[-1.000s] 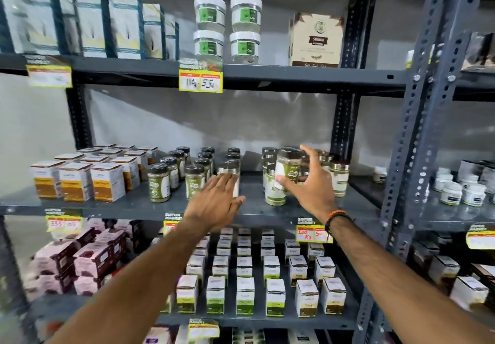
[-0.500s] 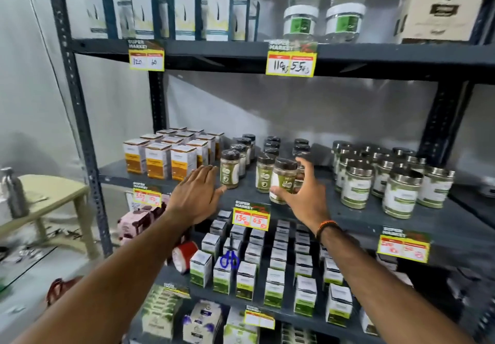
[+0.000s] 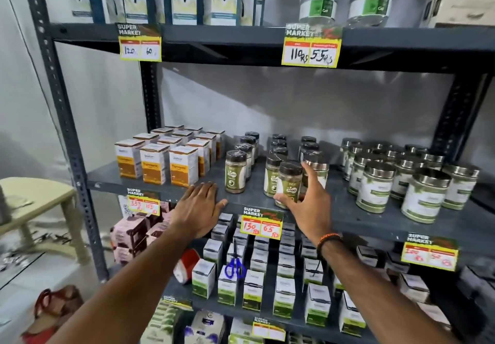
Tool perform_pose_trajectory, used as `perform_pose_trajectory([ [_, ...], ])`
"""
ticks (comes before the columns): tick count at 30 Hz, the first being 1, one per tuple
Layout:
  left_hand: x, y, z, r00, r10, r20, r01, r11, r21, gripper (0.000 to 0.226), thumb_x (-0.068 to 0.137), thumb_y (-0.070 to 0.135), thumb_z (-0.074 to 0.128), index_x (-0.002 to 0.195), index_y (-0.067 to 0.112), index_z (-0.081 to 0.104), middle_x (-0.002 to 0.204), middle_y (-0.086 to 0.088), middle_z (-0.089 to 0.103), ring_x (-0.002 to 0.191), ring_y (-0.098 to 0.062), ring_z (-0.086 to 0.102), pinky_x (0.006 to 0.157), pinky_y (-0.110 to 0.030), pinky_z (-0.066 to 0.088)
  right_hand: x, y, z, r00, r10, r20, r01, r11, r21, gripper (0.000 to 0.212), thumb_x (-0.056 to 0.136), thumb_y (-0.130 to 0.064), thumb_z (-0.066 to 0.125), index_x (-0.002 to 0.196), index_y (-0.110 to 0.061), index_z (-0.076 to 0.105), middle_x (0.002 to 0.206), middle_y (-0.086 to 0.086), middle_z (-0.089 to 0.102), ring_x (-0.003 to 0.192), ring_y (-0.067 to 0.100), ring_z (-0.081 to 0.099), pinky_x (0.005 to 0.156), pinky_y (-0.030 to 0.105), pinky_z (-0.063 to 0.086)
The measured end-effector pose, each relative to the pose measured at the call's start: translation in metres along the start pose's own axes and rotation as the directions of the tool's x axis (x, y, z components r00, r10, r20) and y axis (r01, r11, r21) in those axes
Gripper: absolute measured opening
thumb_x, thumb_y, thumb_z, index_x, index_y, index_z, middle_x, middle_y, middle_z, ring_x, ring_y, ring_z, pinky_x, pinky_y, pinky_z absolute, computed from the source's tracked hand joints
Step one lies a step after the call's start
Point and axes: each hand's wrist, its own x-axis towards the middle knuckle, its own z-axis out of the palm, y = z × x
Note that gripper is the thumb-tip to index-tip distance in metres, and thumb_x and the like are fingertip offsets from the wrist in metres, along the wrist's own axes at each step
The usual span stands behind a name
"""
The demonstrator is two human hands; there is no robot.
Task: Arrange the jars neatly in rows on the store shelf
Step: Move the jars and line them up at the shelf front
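Held jar: one dark-lidded jar (image 3: 289, 182) at the shelf (image 3: 375, 223) front edge, near the middle.
Right hand (image 3: 310, 204): fingers curled round the held jar, thumb low, index finger (image 3: 308, 172) up beside the lid.
Left hand (image 3: 199, 207): flat on the shelf's front edge, fingers spread, holding nothing.
Dark-lidded jars: three rows running to the back; left row (image 3: 235, 170) shows four, the others partly hidden.
Silver-lidded jars (image 3: 426, 195): a loose cluster toward the right end, count unclear.
Turmeric boxes (image 3: 154, 162): three across the front at the left end.
Price tags: two on the shelf above, three on this edge.
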Motion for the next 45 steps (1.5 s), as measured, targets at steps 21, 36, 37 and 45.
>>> perform_pose_trajectory([
  [21,0.005,-0.009,0.023,0.999,-0.008,-0.051,0.009,1.0,0.013,0.078,0.102,0.062,0.01,0.154,0.012,0.039,0.158,-0.011,0.046,0.148,-0.026,0.037,0.124,-0.046,0.023,0.035,0.039,-0.039,0.98,0.146,0.137,-0.137,0.988,-0.073,0.091,0.078,-0.032,0.088,0.15,-0.012,0.036,0.136,0.0,0.062,0.111,0.011,0.059,0.094,0.021,0.043],
  [36,-0.01,0.039,-0.032,0.972,-0.036,-0.232,0.029,0.999,-0.036,0.078,0.103,0.061,0.018,0.157,0.006,0.028,0.163,-0.021,0.034,0.152,-0.034,0.028,0.126,-0.052,0.02,0.017,0.012,-0.109,0.993,0.121,-0.009,-0.121,0.992,-0.034,0.067,0.081,-0.022,0.084,0.136,-0.01,0.049,0.115,-0.004,0.063,0.096,0.012,0.061,0.079,0.018,0.046],
  [37,-0.008,0.051,-0.044,0.962,-0.043,-0.269,0.032,0.998,-0.045,0.078,0.103,0.061,0.019,0.158,0.006,0.025,0.164,-0.021,0.031,0.153,-0.035,0.025,0.125,-0.054,0.021,0.016,0.007,-0.122,0.993,0.112,-0.024,-0.112,0.993,-0.028,0.067,0.081,-0.02,0.084,0.137,-0.01,0.048,0.115,-0.005,0.062,0.097,0.011,0.06,0.079,0.016,0.045],
  [45,0.021,0.191,-0.117,0.869,0.168,-0.465,-0.205,0.978,-0.03,0.071,0.105,0.053,0.032,0.152,0.0,0.034,0.158,-0.024,0.039,0.15,-0.04,0.03,0.125,-0.052,0.021,0.018,0.007,-0.239,0.984,0.074,-0.161,-0.085,0.995,-0.061,0.064,0.08,-0.023,0.084,0.135,-0.017,0.051,0.111,-0.008,0.064,0.098,0.01,0.061,0.087,0.024,0.045],
])
